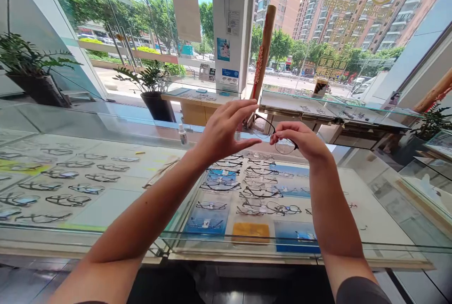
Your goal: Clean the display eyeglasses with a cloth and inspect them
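My right hand point(299, 140) is closed in a pinch on a pair of thin black-framed glasses point(269, 132), held up above the glass display counter point(106, 240). My left hand point(226, 130) hovers just left of the glasses with its fingers spread and curved, thumb reaching toward the frame; it holds nothing. Under the counter glass lie several rows of eyeglass frames point(257, 191) on white and blue trays.
A small white bottle point(182, 134) stands on the counter's far edge. Potted plants point(155, 87) sit by the shop window. More glass counters point(318, 106) run along the window and to the right. A wooden pole point(263, 50) leans at the back.
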The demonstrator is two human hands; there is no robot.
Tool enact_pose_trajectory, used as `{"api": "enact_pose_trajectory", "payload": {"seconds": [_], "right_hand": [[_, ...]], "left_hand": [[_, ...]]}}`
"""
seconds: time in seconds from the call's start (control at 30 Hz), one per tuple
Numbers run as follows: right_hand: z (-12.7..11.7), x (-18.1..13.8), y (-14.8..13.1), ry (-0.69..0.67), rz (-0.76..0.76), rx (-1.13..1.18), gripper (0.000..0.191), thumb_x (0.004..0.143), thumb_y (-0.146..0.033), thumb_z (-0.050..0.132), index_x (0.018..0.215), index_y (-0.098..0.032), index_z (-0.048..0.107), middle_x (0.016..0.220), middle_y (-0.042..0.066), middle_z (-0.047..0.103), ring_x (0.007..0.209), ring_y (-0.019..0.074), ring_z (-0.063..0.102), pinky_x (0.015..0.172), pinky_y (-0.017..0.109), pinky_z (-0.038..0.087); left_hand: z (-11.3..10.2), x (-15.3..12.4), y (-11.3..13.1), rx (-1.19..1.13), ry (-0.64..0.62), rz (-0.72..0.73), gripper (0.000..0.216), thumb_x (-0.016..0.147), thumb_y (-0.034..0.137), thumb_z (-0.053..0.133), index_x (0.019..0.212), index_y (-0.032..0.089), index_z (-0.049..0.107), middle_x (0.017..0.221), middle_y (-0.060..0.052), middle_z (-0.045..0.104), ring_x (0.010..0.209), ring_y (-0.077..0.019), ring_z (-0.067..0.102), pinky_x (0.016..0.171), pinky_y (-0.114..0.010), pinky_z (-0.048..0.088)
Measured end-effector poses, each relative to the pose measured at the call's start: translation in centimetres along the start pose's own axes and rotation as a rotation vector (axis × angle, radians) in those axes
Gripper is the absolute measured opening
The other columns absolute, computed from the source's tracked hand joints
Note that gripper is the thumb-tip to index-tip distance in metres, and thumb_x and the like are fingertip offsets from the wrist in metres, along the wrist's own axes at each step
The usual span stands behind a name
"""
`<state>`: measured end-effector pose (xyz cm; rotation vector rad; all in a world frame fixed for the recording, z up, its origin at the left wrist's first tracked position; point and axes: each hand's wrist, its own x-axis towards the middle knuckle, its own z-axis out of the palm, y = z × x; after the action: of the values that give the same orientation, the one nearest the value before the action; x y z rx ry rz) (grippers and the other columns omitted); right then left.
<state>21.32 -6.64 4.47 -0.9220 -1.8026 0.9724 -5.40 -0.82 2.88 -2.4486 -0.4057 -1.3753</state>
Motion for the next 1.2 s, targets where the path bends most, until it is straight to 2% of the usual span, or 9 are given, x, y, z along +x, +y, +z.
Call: {"api": "enact_pose_trajectory", "payload": {"seconds": [0.1,0.2,0.33,0.47,0.63,0.8,0.9,1.2], "right_hand": [[-0.6,-0.7,-0.9,0.017,-0.044,-0.013,0.014,0.09,-0.033,0.074,0.08,-0.025,0.076,0.085,0.002,0.078,0.088,0.0205,0.07,0.094,0.039,0.053],[-1.0,-1.5,-1.4,0.025,-0.056,-0.039,0.015,0.092,-0.033,0.073,0.08,-0.025,0.076,0.084,0.002,0.077,0.086,0.0205,0.071,0.092,0.039,0.054],[-1.3,-2.0,-1.7,0.045,-0.053,-0.072,0.016,0.093,-0.032,0.072,0.078,-0.025,0.076,0.081,0.002,0.076,0.083,0.0205,0.07,0.089,0.039,0.055],[-1.3,-1.9,-1.6,0.036,-0.025,-0.069,0.016,0.093,-0.031,0.072,0.08,-0.024,0.076,0.081,0.003,0.077,0.083,0.0203,0.071,0.088,0.038,0.056],[-0.9,-1.7,-1.2,0.007,-0.006,-0.05,0.017,0.095,-0.031,0.072,0.08,-0.025,0.074,0.084,0.002,0.077,0.085,0.0198,0.071,0.089,0.037,0.057],[-0.5,-1.1,-0.7,-0.015,0.005,-0.033,0.016,0.096,-0.031,0.071,0.081,-0.025,0.075,0.084,0.002,0.077,0.085,0.0192,0.071,0.088,0.037,0.057],[-0.4,-0.8,-0.5,-0.025,0.01,-0.027,0.017,0.096,-0.031,0.07,0.08,-0.024,0.074,0.083,0.002,0.077,0.084,0.019,0.071,0.088,0.037,0.057],[-0.2,-0.9,-0.5,-0.029,0.021,-0.027,0.017,0.096,-0.032,0.072,0.08,-0.025,0.075,0.083,0.002,0.077,0.084,0.0193,0.07,0.088,0.037,0.057]], "left_hand": [[1.2,1.4,0.3,-0.005,0.058,0.054,0.069,0.095,0.056,0.082,0.151,0.024,0.057,0.146,-0.015,0.072,0.134,-0.0315,0.069,0.115,-0.049,0.056],[1.8,1.6,0.5,-0.033,0.105,0.065,0.066,0.095,0.058,0.083,0.147,0.025,0.06,0.136,-0.012,0.077,0.124,-0.0293,0.074,0.108,-0.046,0.058],[1.8,1.2,1.1,-0.057,0.112,0.054,0.075,0.089,0.066,0.085,0.147,0.024,0.061,0.136,-0.014,0.078,0.125,-0.0293,0.075,0.109,-0.045,0.059],[1.4,1.0,1.2,-0.058,0.128,-0.001,0.066,0.091,0.062,0.084,0.143,0.026,0.065,0.133,-0.011,0.08,0.122,-0.0277,0.077,0.107,-0.044,0.059],[1.4,0.7,0.7,-0.031,0.119,0.049,0.067,0.088,0.065,0.085,0.139,0.025,0.067,0.131,-0.011,0.081,0.12,-0.0282,0.078,0.103,-0.044,0.061],[1.6,0.2,-0.4,-0.058,0.089,0.054,0.067,0.09,0.056,0.088,0.144,0.023,0.064,0.133,-0.014,0.079,0.123,-0.0278,0.077,0.104,-0.043,0.062],[1.5,0.0,-0.9,-0.053,0.091,0.087,0.061,0.091,0.053,0.087,0.141,0.025,0.065,0.128,-0.012,0.08,0.117,-0.0262,0.078,0.1,-0.041,0.063],[1.1,-0.1,-1.0,-0.026,0.07,0.046,0.06,0.089,0.065,0.085,0.132,0.026,0.072,0.122,-0.01,0.083,0.11,-0.0265,0.079,0.097,-0.042,0.06]]}}
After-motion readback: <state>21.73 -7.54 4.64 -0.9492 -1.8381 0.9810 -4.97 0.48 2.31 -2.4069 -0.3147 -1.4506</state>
